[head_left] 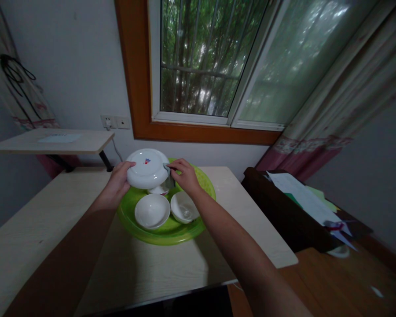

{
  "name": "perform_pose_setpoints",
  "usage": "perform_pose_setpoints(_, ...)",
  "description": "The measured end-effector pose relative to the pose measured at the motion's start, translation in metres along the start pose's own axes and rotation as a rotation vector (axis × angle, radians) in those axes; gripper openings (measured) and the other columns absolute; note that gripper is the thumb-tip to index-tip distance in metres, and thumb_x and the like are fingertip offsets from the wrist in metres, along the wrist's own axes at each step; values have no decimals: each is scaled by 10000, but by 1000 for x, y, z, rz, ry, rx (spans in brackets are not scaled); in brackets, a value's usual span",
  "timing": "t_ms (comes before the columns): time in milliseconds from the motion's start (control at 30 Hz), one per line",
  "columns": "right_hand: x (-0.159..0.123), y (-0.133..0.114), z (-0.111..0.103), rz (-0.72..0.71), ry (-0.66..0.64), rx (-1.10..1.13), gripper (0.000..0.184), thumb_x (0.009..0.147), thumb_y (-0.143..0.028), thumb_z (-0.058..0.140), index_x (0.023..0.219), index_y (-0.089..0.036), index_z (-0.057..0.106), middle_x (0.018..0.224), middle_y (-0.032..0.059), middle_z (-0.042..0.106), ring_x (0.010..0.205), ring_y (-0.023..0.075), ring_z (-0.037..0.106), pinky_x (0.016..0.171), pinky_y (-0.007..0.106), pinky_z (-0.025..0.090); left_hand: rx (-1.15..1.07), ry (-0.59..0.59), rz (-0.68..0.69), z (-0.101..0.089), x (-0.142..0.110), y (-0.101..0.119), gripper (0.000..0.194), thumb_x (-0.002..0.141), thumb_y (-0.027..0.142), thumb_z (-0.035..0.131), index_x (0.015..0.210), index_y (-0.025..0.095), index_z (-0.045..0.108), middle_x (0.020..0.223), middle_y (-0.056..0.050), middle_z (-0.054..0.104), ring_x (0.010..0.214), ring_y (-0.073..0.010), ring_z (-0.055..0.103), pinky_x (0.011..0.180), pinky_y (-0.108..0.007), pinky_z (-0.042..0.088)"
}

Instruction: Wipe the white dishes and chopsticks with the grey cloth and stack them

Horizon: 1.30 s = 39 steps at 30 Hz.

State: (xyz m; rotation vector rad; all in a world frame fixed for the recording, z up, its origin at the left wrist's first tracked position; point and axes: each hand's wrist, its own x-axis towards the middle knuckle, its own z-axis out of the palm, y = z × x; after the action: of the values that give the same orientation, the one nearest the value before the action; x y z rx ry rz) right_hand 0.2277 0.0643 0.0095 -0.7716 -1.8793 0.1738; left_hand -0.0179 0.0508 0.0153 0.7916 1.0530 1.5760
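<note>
My left hand (121,176) grips the left rim of a white plate (147,169), its underside with a small red and blue mark turned toward me. At the plate's right edge, my right hand (184,175) pinches a grey cloth (170,178) that touches the rim. The plate is held tilted above a green basin (165,237). Inside the basin stand two white bowls, the left bowl (152,211) and the right bowl (184,208), the latter partly covered by my right forearm. Another white dish (160,189) shows only in part beneath the plate.
The basin rests on a pale wooden table (244,220). A raised shelf (53,140) on black legs stands at the left. Behind are a wall socket (115,122) and a barred window (204,61). Papers (303,198) lie on dark furniture at the right.
</note>
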Motion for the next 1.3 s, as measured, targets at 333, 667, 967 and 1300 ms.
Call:
perform_pose_setpoints(333, 0, -11, 3, -94, -81, -81, 180, 932, -199, 585, 1039, -244, 723, 1023, 68, 664, 1011, 201, 609, 924, 357, 513, 88, -104, 7, 8, -9, -2, 417, 638, 294, 797, 980, 172, 590, 886, -60, 677, 723, -196, 637, 628, -295, 494)
perform_pose_setpoints(667, -3, -20, 0, -155, -183, -253, 237, 894, -196, 602, 1058, -243, 766, 1054, 71, 716, 1037, 255, 562, 946, 450, 465, 104, -144, 72, 8, -6, -6, 430, 624, 314, 802, 961, 174, 574, 848, -37, 667, 726, -181, 633, 631, -270, 481)
perform_pose_setpoints(967, -5, -35, 2, -311, -327, -194, 292, 926, -313, 591, 1185, -281, 724, 1196, 31, 714, 1252, 270, 524, 1089, 511, 400, 79, -84, 85, 7, -3, -7, 442, 632, 309, 805, 980, 188, 560, 840, -20, 654, 704, -181, 635, 625, -282, 488)
perform_pose_setpoints(1300, -4, -42, 2, -304, -435, -320, 473, 1006, -401, 504, 1467, -297, 492, 1504, 12, 526, 1487, 252, 309, 1236, 537, 178, 34, -187, 54, 12, -9, -3, 477, 640, 335, 837, 995, 169, 566, 844, -25, 669, 697, -168, 636, 633, -274, 486)
